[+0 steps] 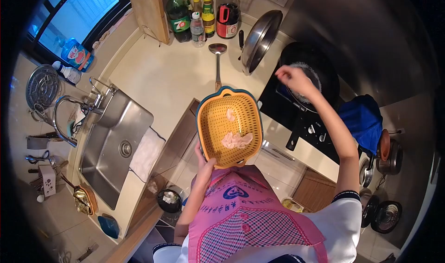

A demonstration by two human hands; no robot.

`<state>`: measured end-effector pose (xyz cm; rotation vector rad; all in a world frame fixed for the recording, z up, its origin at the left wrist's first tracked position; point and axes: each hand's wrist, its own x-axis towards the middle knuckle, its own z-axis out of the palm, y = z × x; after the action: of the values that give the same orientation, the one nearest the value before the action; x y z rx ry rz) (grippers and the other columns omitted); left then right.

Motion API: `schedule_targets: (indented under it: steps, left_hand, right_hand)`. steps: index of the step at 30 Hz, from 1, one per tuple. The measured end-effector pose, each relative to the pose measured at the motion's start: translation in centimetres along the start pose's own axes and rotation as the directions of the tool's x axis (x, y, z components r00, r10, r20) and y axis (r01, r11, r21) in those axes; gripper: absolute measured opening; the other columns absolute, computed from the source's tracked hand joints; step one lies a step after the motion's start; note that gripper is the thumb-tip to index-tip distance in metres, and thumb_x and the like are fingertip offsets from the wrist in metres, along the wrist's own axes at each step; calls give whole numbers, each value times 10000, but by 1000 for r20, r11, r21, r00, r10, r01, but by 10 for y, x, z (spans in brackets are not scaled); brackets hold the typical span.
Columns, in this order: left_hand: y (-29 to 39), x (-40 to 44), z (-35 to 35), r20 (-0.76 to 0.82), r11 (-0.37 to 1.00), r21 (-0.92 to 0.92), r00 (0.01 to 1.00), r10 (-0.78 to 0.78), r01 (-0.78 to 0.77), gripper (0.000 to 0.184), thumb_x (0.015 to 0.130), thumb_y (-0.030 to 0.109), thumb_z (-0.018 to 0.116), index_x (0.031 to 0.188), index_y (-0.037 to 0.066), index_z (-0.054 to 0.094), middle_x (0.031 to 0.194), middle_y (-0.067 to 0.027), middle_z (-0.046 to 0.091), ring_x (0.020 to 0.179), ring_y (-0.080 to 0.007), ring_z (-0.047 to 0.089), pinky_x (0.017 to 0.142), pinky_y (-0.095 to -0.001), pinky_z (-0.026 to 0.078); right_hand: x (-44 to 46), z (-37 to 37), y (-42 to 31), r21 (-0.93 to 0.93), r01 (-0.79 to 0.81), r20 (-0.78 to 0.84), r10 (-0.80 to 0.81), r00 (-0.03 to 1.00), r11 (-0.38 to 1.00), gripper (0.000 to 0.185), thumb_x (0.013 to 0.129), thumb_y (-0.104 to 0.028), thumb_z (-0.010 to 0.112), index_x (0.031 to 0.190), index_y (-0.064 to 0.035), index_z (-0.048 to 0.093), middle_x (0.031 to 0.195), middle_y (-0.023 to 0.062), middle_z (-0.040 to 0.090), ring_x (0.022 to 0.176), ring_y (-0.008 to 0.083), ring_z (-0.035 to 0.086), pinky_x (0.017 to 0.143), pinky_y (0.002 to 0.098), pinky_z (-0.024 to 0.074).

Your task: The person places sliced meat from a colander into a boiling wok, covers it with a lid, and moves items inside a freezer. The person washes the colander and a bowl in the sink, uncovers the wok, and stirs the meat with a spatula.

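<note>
My left hand [204, 164] grips the near left edge of a yellow perforated basket [211, 117] with a dark teal outer rim. Pale pink raw meat slices [237, 140] lie in a small heap near its lower end, and another piece [230, 114] sits higher up. My right hand [295, 81] hangs over the left side of a black wok [288, 54] on the stove. Its fingers are curled together; whether they hold anything is hidden. Whitish bubbling liquid [316, 77] shows in the wok, partly behind my hand and forearm.
A spatula [218, 61] lies on the counter beyond the basket. A steel lid [262, 41] leans on edge left of the wok. Bottles [180, 19] line the back wall. The sink [121, 124] is at left, with a white cloth [147, 154] over its edge. A blue cloth [361, 121] hangs right of the stove.
</note>
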<state>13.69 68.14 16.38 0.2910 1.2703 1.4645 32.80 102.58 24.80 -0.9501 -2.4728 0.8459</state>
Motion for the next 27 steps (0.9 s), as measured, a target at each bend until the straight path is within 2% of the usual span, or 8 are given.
schedule_targets:
  steps: [3,5,7,9,13,15,22,27]
  left_hand:
    - [0,0,3,41,995,-10,994,101,-101,773,655,-75,410,1317,180,102,1294,-105,217,1145,-235,345,813,-274,394]
    - [1,0,2,49,994,7,993,105,-106,765,656,-70,412,1317,169,108,1309,-112,203,1183,-240,309,856,-286,377]
    - [2,-1,2,82,989,26,986,145,-147,758,652,-69,413,1314,151,116,1303,-115,214,1188,-239,302,866,-285,374]
    - [8,-7,4,83,993,-1,989,119,-119,764,637,-67,416,1313,137,124,1298,-114,221,1201,-238,282,898,-290,350]
    - [-1,-7,-4,84,982,-19,978,189,-188,774,616,-67,410,1308,135,126,1291,-113,229,1206,-234,272,927,-300,323]
    - [-1,-8,-6,84,978,-20,975,207,-206,777,611,-69,407,1306,135,126,1291,-113,228,1207,-233,271,934,-305,316]
    - [2,-10,-3,44,978,-42,978,206,-204,778,608,-58,421,1306,113,123,1284,-123,233,1211,-242,269,949,-321,312]
    - [-13,3,-13,61,930,166,944,323,-329,817,600,-32,456,1326,88,103,1281,-138,235,1222,-242,245,1000,-326,232]
  right_hand:
    - [-27,31,-70,17,189,210,-188,960,982,136,742,3,536,874,3,569,799,110,588,692,180,579,601,272,456]
    - [-41,64,-76,-49,221,227,-205,952,974,144,723,-36,515,860,-12,554,850,145,572,761,288,578,663,344,462]
    - [-46,91,-80,-224,137,315,-62,947,965,123,734,-83,491,822,-8,532,875,138,556,828,287,570,695,377,463]
    - [-50,110,-80,-334,183,329,-67,942,925,137,726,-90,507,816,9,536,851,154,567,816,296,574,702,383,464]
    - [-63,134,-76,-375,286,466,-88,880,882,157,719,-111,539,808,17,541,814,171,578,822,305,574,710,392,460]
    - [-67,133,-89,-339,200,606,51,794,920,188,707,-138,579,817,11,544,796,175,588,826,305,577,716,391,458]
    - [-76,145,-91,-281,9,582,163,797,960,333,672,-228,637,900,-29,498,824,156,573,839,303,560,720,400,438]
    - [-85,164,-78,-317,213,472,-41,881,924,402,631,-235,665,926,-35,481,914,150,542,924,306,515,735,391,435]
